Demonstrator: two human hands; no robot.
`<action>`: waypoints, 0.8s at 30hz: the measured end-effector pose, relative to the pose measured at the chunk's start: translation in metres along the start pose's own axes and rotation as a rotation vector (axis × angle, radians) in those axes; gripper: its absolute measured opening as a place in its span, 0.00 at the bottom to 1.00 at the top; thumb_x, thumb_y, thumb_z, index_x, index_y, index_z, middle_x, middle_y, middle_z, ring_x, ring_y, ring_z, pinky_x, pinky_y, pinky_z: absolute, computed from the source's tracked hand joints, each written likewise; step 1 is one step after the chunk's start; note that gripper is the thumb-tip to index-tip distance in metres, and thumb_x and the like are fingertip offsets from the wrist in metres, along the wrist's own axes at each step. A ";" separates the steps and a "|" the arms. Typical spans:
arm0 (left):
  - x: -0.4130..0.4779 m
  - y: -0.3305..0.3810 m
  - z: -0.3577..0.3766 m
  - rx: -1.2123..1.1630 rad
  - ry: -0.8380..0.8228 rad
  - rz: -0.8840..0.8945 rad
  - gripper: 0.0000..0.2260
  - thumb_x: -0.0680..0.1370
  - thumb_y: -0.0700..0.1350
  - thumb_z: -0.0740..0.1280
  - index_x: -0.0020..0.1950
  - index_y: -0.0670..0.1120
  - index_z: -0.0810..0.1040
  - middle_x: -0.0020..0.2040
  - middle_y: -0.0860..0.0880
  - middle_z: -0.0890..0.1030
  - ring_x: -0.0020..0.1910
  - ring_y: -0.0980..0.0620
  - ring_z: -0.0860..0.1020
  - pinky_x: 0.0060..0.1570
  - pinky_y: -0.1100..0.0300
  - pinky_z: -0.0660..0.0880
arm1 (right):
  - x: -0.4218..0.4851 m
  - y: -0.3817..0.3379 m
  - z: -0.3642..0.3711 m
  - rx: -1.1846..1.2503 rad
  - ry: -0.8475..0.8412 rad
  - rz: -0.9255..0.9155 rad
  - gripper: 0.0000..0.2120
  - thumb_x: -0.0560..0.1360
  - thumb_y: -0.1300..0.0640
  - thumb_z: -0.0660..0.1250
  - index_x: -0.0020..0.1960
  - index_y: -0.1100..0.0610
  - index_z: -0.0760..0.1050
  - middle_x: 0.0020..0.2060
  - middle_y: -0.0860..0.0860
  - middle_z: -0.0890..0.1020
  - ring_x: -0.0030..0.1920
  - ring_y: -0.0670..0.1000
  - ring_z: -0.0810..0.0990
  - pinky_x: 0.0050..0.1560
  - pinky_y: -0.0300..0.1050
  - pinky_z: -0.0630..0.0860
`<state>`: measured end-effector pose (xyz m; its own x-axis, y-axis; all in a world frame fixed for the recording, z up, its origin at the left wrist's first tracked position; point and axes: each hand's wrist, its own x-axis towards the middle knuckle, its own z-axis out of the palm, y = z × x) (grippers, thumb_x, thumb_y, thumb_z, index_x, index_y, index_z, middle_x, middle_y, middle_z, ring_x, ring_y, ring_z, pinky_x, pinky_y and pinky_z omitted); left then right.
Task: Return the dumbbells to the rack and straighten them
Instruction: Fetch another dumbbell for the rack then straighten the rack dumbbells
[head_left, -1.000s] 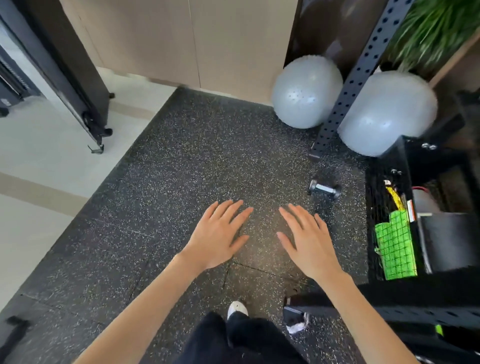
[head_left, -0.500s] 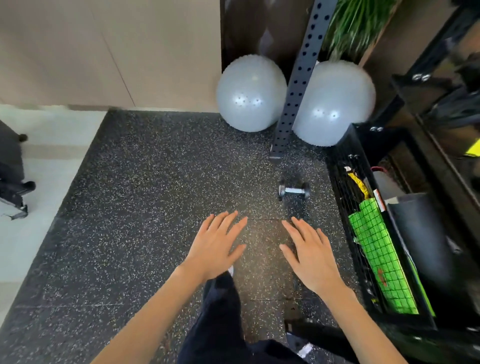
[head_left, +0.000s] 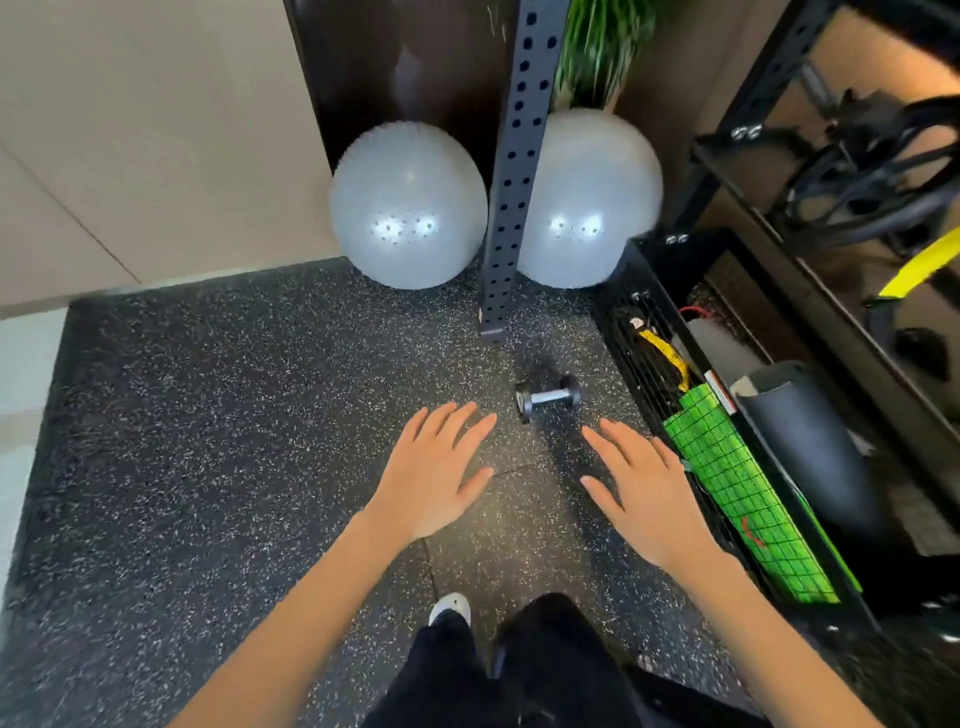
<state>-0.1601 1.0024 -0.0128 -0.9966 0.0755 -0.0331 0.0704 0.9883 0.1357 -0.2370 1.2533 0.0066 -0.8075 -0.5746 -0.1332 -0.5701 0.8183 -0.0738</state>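
- Speckled rubber floor (head_left: 218, 426): open to the left, ending at pale tile along its left edge.
- Black shelving (head_left: 748, 218) hems in the right side, with a green mat (head_left: 743, 509) in its bottom bay.
- Two grey balls (head_left: 409, 205) flank a perforated post (head_left: 511, 171).
- Left hand (head_left: 431, 473) and right hand (head_left: 647, 493) hover flat, fingers spread.
- Small dumbbell (head_left: 546, 397), with dark heads and a metal handle, lies on the floor just beyond the fingertips.

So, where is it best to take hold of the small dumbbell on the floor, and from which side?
Grip the dumbbell by its shiny handle in the middle, coming from above. It lies flat on the floor, with the bar running left to right between two dark heads, so fingers can wrap across it.
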 end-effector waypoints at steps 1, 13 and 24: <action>0.009 -0.004 0.002 -0.003 -0.014 0.012 0.27 0.78 0.59 0.50 0.72 0.48 0.68 0.68 0.44 0.73 0.66 0.42 0.72 0.64 0.44 0.69 | 0.008 0.004 0.000 -0.010 -0.015 0.011 0.33 0.79 0.38 0.38 0.70 0.54 0.69 0.66 0.54 0.74 0.66 0.55 0.73 0.63 0.59 0.70; 0.151 -0.027 0.039 0.003 -0.073 0.035 0.27 0.78 0.60 0.50 0.71 0.48 0.70 0.67 0.43 0.74 0.65 0.42 0.73 0.64 0.42 0.70 | 0.132 0.078 0.010 0.018 -0.114 0.050 0.33 0.79 0.38 0.37 0.69 0.54 0.70 0.65 0.53 0.75 0.66 0.54 0.73 0.62 0.60 0.71; 0.338 -0.043 0.062 -0.029 -0.111 -0.027 0.28 0.78 0.59 0.50 0.71 0.46 0.70 0.67 0.42 0.74 0.65 0.41 0.73 0.64 0.42 0.68 | 0.302 0.179 0.016 -0.042 -0.202 -0.076 0.26 0.77 0.42 0.51 0.69 0.55 0.69 0.65 0.55 0.74 0.65 0.56 0.74 0.62 0.63 0.71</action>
<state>-0.4972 0.9935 -0.0913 -0.9871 0.0646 -0.1464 0.0405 0.9859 0.1621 -0.5808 1.2263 -0.0623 -0.7176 -0.6163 -0.3244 -0.6376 0.7688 -0.0501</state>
